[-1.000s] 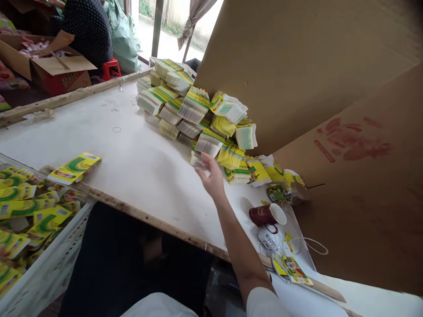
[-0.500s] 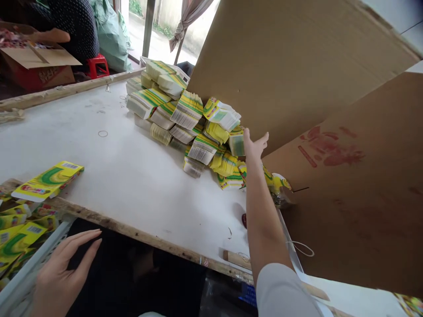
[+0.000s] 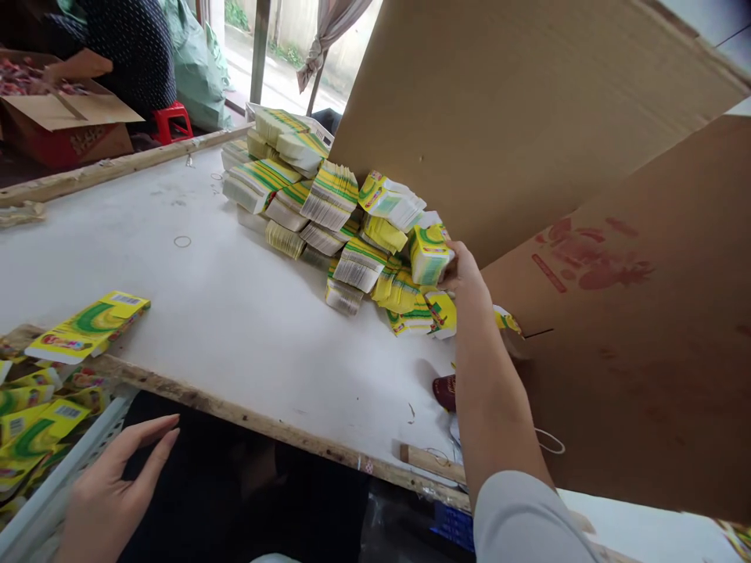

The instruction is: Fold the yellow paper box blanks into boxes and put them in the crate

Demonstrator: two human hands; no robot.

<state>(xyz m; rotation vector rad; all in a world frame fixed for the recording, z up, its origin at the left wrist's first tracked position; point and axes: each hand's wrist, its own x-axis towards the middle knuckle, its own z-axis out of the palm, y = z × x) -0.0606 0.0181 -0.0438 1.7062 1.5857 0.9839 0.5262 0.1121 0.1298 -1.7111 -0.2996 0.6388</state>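
My right hand (image 3: pixel 465 270) grips a bundle of flat yellow-and-green cartons (image 3: pixel 430 252) at the right end of a pile of similar bundles (image 3: pixel 332 195). Its fingers are partly hidden behind that bundle. Low on the left, my left hand (image 3: pixel 120 485) hovers beside the table's front edge, thumb and fingers apart with nothing between them. Near it, one folded yellow-green carton (image 3: pixel 88 327) lies on the table corner. Below that carton, a pale plastic crate (image 3: pixel 94 446) holds several loose yellow cartons (image 3: pixel 38 430).
Large cardboard sheets (image 3: pixel 516 117) stand behind and right of the pile. A dark red object (image 3: pixel 444 391) and a wooden strip (image 3: pixel 431 461) lie near my right forearm. Beyond the table (image 3: pixel 235 328), a person in dotted clothing (image 3: pixel 132 47) sits by an open carton box (image 3: pixel 76 141).
My right hand has closed on a carton bundle at the pile's right end and tilted it up, showing its yellow face. My left hand has stayed almost still.
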